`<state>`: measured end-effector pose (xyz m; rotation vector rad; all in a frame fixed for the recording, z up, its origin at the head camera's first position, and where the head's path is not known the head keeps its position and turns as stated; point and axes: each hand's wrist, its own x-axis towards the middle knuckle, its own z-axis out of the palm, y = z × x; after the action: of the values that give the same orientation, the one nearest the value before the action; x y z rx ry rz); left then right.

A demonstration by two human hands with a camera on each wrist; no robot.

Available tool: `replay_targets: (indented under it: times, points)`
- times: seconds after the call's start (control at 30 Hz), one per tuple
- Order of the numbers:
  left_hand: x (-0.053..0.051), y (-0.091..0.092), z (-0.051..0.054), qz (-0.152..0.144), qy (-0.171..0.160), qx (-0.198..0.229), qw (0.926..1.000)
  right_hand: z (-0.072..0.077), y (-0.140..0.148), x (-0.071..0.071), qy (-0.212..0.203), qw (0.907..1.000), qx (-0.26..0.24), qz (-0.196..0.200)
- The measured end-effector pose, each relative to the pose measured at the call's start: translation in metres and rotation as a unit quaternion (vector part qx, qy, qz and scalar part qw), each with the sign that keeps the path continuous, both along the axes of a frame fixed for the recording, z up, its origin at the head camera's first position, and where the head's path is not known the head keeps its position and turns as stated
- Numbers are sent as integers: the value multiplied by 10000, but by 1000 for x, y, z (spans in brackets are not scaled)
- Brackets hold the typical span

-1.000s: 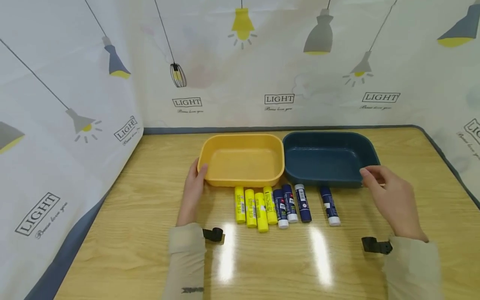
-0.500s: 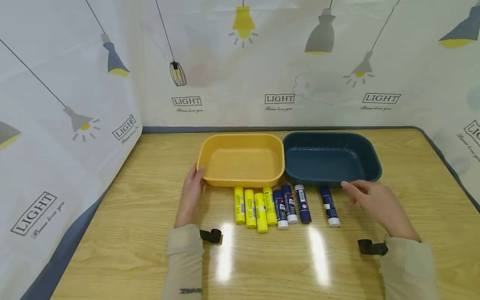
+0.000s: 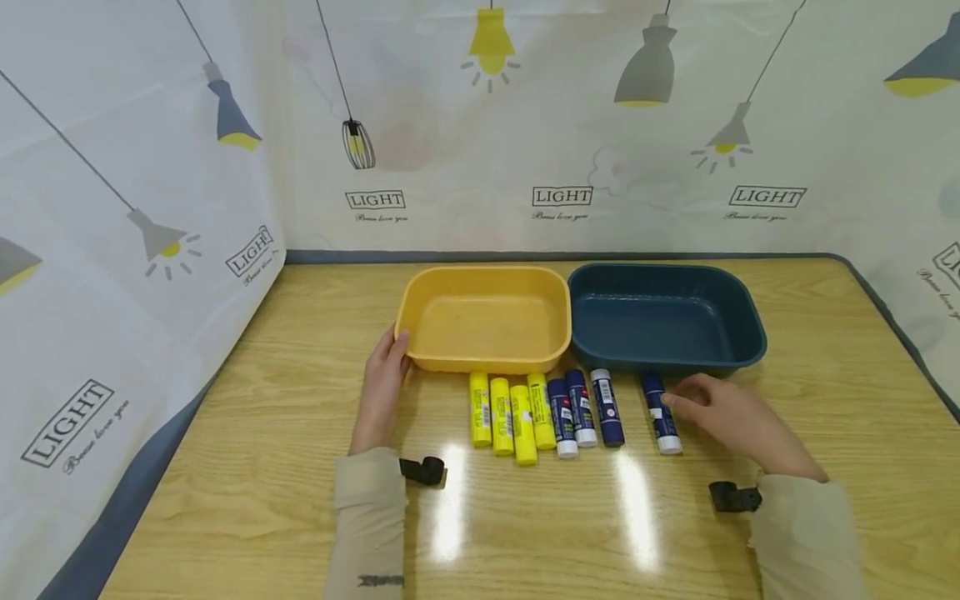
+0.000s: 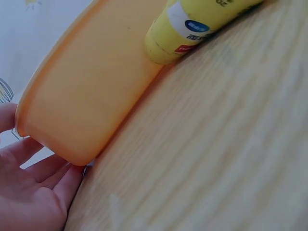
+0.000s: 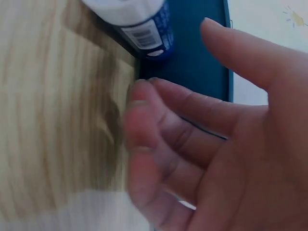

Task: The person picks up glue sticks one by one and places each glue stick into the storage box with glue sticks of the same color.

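My left hand grips the left end of a yellow tray, thumb at its rim and fingers against its outer wall, as the left wrist view shows. The right hand is beside a lone dark blue glue stick, lying in front of the dark blue tray. In the right wrist view, the thumb stands apart from the bent fingers, with no object between them. That glue stick's white cap appears above the fingertips there.
In front of the trays lie several yellow glue sticks and more blue ones, in a row on the wooden table. The two trays stand side by side. A lamp-printed cloth hangs behind the table.
From the blue tray's right front corner, my right hand has moved left and toward me, down to the lone blue glue stick. The left hand has stayed on the yellow tray.
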<state>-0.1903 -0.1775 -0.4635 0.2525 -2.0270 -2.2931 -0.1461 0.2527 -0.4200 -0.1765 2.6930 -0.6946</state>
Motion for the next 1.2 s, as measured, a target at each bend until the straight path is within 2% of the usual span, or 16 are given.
replay_targets:
  times: [0.2,0.47,0.6,0.73,0.8,0.9,1.1,1.2]
  points:
    - [-1,2,-2,155,20,-23,9999,-4,-3,2,-313,9995,2,90]
    - [1,0,-3,221,-78,105,9997,-5,-8,3,-303,9992,252,7]
    - [8,2,9,159,-155,221,9995,-4,-14,3,-403,9985,346,-92]
    - [13,4,21,49,-222,166,9996,-4,-17,4,-568,9979,251,-191]
    - [13,5,22,31,-233,164,9996,-5,-16,5,-585,9979,189,-204]
    - [10,4,18,36,-227,198,9995,-6,-16,4,-534,9983,131,-181]
    - [1,0,4,170,-178,212,9995,-6,-16,2,-379,9992,88,-78]
    - [-1,0,1,212,-173,214,9994,-6,-17,1,-265,9995,147,-30]
